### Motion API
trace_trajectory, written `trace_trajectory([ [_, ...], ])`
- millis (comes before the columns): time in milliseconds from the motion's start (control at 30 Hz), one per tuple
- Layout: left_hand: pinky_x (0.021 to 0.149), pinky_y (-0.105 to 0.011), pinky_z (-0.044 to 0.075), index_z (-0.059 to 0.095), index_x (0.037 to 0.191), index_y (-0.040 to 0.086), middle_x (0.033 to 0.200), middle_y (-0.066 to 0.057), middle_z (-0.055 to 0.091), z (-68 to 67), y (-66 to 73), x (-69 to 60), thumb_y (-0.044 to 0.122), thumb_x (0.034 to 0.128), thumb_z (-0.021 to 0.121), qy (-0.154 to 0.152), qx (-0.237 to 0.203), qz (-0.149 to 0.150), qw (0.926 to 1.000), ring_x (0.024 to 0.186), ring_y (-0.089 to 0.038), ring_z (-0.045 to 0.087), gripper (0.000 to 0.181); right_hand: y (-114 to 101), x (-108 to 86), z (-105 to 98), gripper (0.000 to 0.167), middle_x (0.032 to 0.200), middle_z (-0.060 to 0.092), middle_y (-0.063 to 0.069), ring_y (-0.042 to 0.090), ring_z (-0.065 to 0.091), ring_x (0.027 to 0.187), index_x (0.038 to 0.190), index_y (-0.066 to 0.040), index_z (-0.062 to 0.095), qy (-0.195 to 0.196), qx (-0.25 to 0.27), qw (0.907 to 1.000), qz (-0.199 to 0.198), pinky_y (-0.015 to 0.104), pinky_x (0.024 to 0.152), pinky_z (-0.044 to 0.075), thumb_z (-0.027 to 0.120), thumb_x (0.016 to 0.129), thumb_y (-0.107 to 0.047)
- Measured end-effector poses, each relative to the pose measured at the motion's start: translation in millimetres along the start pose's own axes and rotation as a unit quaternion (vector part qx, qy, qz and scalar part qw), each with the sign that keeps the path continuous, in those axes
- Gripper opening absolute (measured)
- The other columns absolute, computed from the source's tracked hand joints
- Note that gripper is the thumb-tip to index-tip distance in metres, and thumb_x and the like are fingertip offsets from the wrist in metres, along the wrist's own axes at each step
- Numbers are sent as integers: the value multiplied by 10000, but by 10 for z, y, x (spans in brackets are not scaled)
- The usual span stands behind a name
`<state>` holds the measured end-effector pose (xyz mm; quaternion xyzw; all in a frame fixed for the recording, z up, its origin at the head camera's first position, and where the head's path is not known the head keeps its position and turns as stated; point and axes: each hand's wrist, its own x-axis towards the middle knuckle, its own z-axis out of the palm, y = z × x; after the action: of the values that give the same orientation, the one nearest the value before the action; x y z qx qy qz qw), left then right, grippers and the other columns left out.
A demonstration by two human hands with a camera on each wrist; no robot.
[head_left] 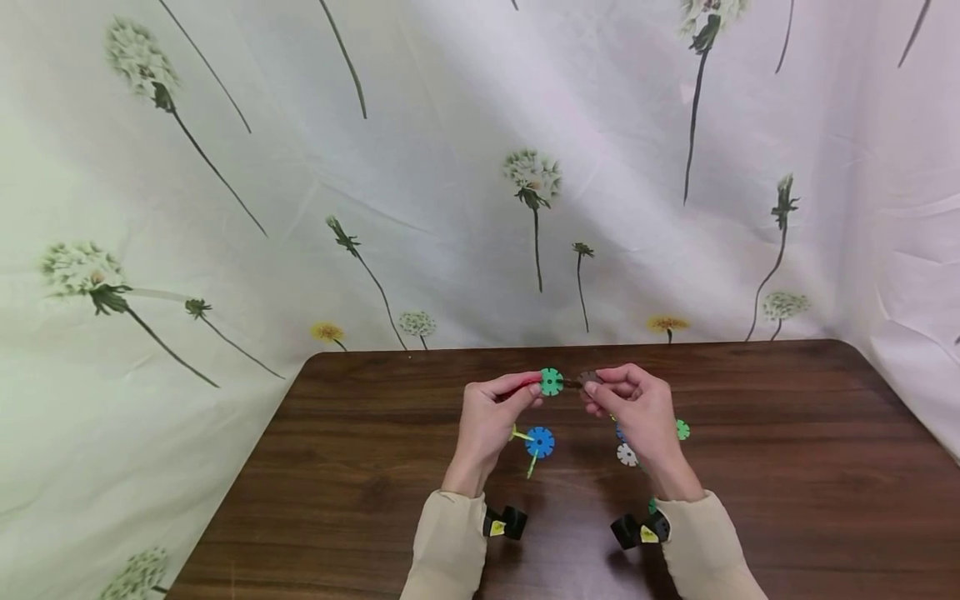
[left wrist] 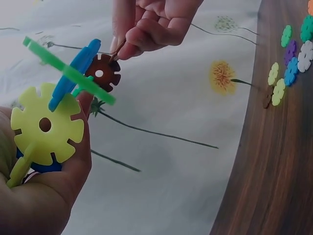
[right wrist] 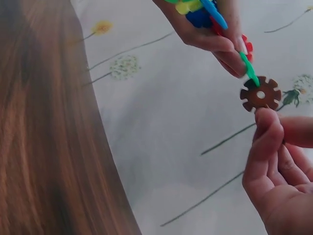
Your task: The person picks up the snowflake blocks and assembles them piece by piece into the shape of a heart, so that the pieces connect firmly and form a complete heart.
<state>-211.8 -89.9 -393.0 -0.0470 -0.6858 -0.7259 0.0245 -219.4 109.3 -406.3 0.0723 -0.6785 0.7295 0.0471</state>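
Observation:
My left hand pinches a red notched disc between thumb and fingers. A green notched disc is slotted onto its inner side. Beyond the green one, a brown notched disc stands edge-on to the head camera. My right hand pinches a second brown disc, touching the first; how deep their slots meet cannot be told. Around the left hand hang more discs: a blue disc with yellow-green ones edge-on, and a yellow disc close to the left wrist camera.
Loose notched discs lie on the brown wooden table, partly hidden behind the right hand, among them a white disc and a green disc. A flower-printed white cloth hangs behind the table's far edge.

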Motion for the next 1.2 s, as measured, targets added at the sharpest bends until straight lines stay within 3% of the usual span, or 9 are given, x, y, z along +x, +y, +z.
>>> trace_trajectory([
  [200,848,-317,576,729,1065,-12,1050,-190,719,-13,5,1,59,871,695,54,41,-65,10000,749,-128,705,209,0,-30,115,272,770,730,-107,93,711,661,1072,117,585,472,179,9987,37,231,681,586,690,873,-37],
  [400,826,-290,579,724,1069,-21,1057,-200,715,-16,16,4,49,870,693,55,-35,-115,9999,744,-120,705,214,4,-39,149,269,765,731,-101,87,706,649,1073,125,589,548,255,9982,-31,226,669,585,688,870,-22],
  [567,812,-304,585,712,1069,-52,1041,-205,714,-18,8,10,28,873,681,12,-101,-36,9999,730,-106,699,214,26,-10,113,264,779,733,-102,88,708,663,1086,109,586,318,185,9993,-6,237,664,589,677,882,-31],
  [700,816,-348,587,680,1095,-87,1001,-207,716,-14,-7,16,9,882,663,-190,-330,-33,9993,763,-126,716,235,32,9,50,299,801,732,-102,84,710,686,1119,85,573,82,97,9999,84,242,670,590,675,898,-90],
  [900,791,-287,588,632,1190,-43,985,-169,711,-11,-24,13,7,901,638,-477,-705,-176,9962,859,-193,731,293,50,17,-63,372,856,730,-100,86,712,748,1205,63,540,-352,-30,9993,148,245,711,590,642,934,-171],
  [1200,848,-325,574,584,1258,3,1045,-152,686,-53,-17,25,38,916,628,-632,-783,-413,9941,949,-317,713,346,44,36,-159,372,907,722,-45,109,700,796,1228,35,549,-661,-415,9969,70,244,751,583,584,973,-234],
])
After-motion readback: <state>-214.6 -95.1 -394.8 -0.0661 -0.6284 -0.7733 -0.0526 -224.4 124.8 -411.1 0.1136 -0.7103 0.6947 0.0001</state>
